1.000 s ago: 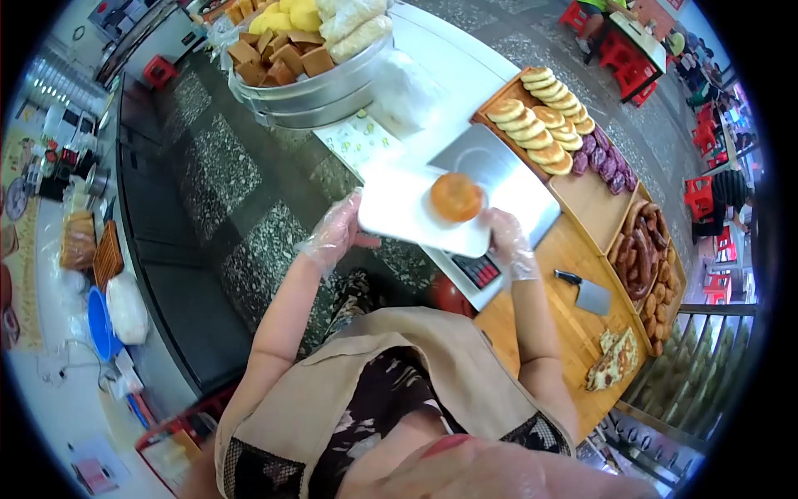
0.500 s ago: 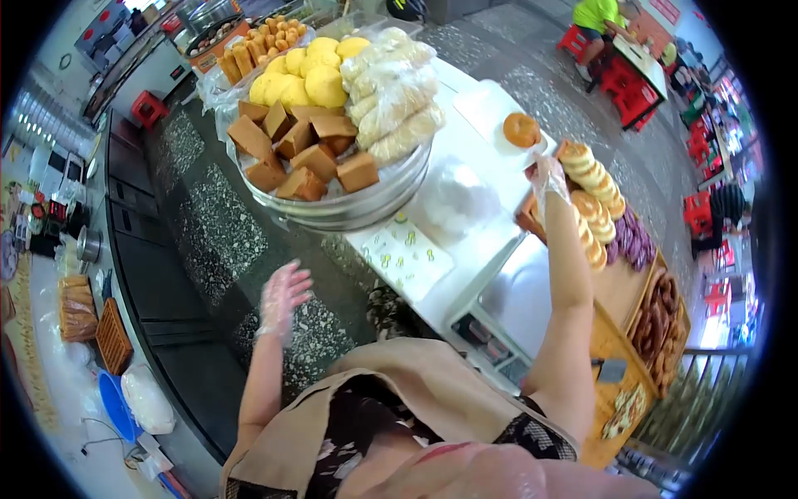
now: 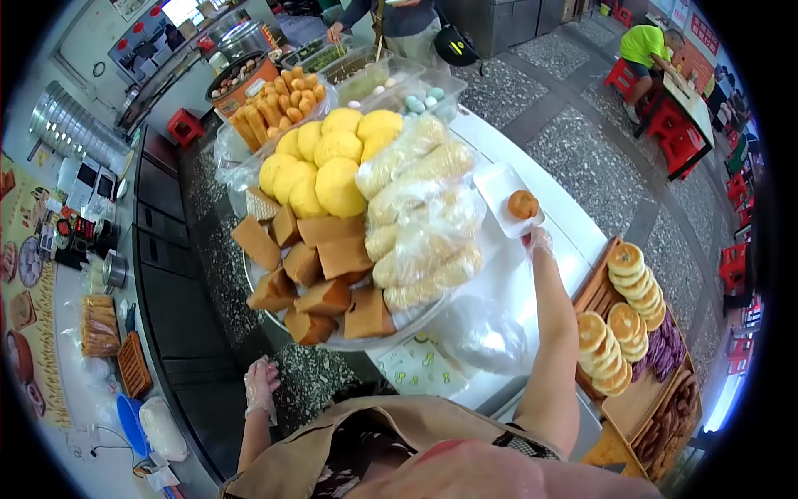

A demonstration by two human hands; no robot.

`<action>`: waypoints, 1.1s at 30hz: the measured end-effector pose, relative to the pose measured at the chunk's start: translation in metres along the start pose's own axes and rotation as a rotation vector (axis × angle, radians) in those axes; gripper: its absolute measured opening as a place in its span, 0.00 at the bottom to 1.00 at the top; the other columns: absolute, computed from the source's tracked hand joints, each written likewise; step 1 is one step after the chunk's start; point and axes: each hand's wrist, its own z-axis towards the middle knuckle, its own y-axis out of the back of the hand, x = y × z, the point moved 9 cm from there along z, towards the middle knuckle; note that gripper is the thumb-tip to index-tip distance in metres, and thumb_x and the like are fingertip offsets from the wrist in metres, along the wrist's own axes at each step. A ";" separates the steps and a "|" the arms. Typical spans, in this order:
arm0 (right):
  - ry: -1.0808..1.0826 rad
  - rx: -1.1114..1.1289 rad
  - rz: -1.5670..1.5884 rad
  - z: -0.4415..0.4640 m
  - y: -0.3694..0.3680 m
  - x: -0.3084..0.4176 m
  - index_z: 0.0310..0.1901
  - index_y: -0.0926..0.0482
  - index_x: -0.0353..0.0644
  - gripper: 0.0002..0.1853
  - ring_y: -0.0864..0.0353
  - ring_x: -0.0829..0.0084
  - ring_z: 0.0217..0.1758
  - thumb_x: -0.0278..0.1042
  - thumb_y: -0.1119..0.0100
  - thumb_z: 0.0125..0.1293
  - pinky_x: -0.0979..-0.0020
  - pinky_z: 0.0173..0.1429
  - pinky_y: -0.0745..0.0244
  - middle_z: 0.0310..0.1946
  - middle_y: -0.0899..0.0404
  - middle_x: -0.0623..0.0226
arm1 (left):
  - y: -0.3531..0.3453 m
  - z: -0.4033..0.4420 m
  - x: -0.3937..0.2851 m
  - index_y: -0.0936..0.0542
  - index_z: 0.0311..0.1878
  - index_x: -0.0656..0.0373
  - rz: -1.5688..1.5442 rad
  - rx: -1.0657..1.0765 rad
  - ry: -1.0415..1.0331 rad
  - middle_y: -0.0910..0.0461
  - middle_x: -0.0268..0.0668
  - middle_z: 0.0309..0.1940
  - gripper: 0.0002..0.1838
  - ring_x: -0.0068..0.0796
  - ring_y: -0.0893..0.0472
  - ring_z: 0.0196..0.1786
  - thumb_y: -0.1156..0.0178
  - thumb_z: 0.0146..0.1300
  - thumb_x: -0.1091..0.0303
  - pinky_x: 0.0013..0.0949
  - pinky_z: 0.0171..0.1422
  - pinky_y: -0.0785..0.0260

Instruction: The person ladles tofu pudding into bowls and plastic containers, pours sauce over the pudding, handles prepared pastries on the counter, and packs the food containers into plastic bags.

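At the white-topped bench (image 3: pixel 573 229), I am gripping the near end of a white rectangular tray (image 3: pixel 495 185) with my plastic-gloved right hand (image 3: pixel 539 241); a round golden-brown bun (image 3: pixel 523 204) is sitting on it. Well apart, my plastic-gloved left hand (image 3: pixel 262 384) is hanging empty, loosely bent.

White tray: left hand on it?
No, only the right hand holds the white tray; the left hand is well apart from it.
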 end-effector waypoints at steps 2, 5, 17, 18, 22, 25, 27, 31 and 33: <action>-0.017 -0.001 -0.058 0.005 -0.015 0.002 0.38 0.26 0.39 0.08 0.23 0.69 0.34 0.34 0.46 0.66 0.71 0.34 0.23 0.34 0.25 0.62 | -0.017 0.008 -0.015 0.26 0.55 0.54 0.080 0.049 -0.043 0.21 0.34 0.42 0.21 0.23 0.23 0.40 0.47 0.65 0.52 0.30 0.42 0.27; -0.044 -0.015 -0.023 0.015 -0.027 -0.003 0.37 0.25 0.39 0.09 0.23 0.70 0.32 0.36 0.47 0.67 0.71 0.32 0.23 0.32 0.25 0.63 | -0.026 0.016 -0.024 0.26 0.55 0.55 0.122 0.037 -0.041 0.21 0.35 0.45 0.21 0.24 0.23 0.42 0.47 0.65 0.52 0.30 0.43 0.27; -0.033 -0.061 -0.287 0.029 -0.031 0.001 0.35 0.23 0.38 0.11 0.24 0.70 0.30 0.37 0.47 0.68 0.72 0.31 0.24 0.32 0.23 0.63 | -0.030 0.022 -0.024 0.26 0.56 0.58 0.116 -0.017 0.023 0.20 0.36 0.45 0.21 0.26 0.22 0.45 0.51 0.67 0.55 0.28 0.43 0.29; -0.036 -0.062 -0.290 0.029 -0.032 0.000 0.35 0.23 0.38 0.11 0.24 0.70 0.30 0.37 0.47 0.68 0.72 0.31 0.24 0.32 0.23 0.63 | -0.032 0.021 -0.025 0.26 0.56 0.58 0.112 -0.017 0.017 0.20 0.35 0.44 0.21 0.25 0.23 0.44 0.51 0.67 0.55 0.27 0.42 0.29; -0.044 -0.131 -0.155 0.036 -0.032 -0.003 0.36 0.23 0.36 0.13 0.22 0.68 0.30 0.39 0.49 0.68 0.68 0.27 0.24 0.31 0.23 0.60 | -0.035 0.019 -0.028 0.26 0.56 0.58 0.143 -0.018 -0.007 0.20 0.34 0.43 0.21 0.23 0.23 0.42 0.51 0.68 0.55 0.26 0.40 0.30; -0.022 -0.107 -0.173 0.044 -0.036 0.000 0.34 0.23 0.36 0.13 0.22 0.68 0.29 0.38 0.48 0.67 0.68 0.26 0.25 0.30 0.23 0.60 | -0.037 0.016 -0.029 0.26 0.55 0.59 0.135 -0.008 -0.017 0.21 0.34 0.41 0.20 0.23 0.23 0.41 0.51 0.68 0.55 0.24 0.38 0.30; 0.003 -0.061 -0.212 0.043 -0.039 0.002 0.33 0.23 0.35 0.13 0.22 0.68 0.29 0.38 0.48 0.67 0.68 0.26 0.25 0.29 0.23 0.60 | -0.040 0.015 -0.029 0.26 0.55 0.59 0.120 0.007 -0.030 0.21 0.34 0.41 0.20 0.22 0.23 0.40 0.51 0.69 0.55 0.24 0.37 0.30; 0.068 -0.060 -0.382 0.036 -0.043 0.016 0.28 0.21 0.35 0.17 0.23 0.71 0.24 0.42 0.44 0.66 0.71 0.25 0.27 0.25 0.22 0.62 | -0.046 0.006 -0.039 0.26 0.55 0.60 0.137 -0.010 -0.037 0.21 0.33 0.39 0.19 0.19 0.25 0.36 0.52 0.70 0.56 0.22 0.35 0.31; 0.201 -0.005 -0.533 0.035 -0.048 0.027 0.23 0.22 0.35 0.19 0.24 0.71 0.19 0.42 0.44 0.65 0.70 0.24 0.27 0.20 0.22 0.62 | -0.048 0.008 -0.036 0.26 0.56 0.61 0.103 0.000 -0.032 0.22 0.32 0.38 0.19 0.17 0.26 0.34 0.52 0.71 0.57 0.21 0.34 0.32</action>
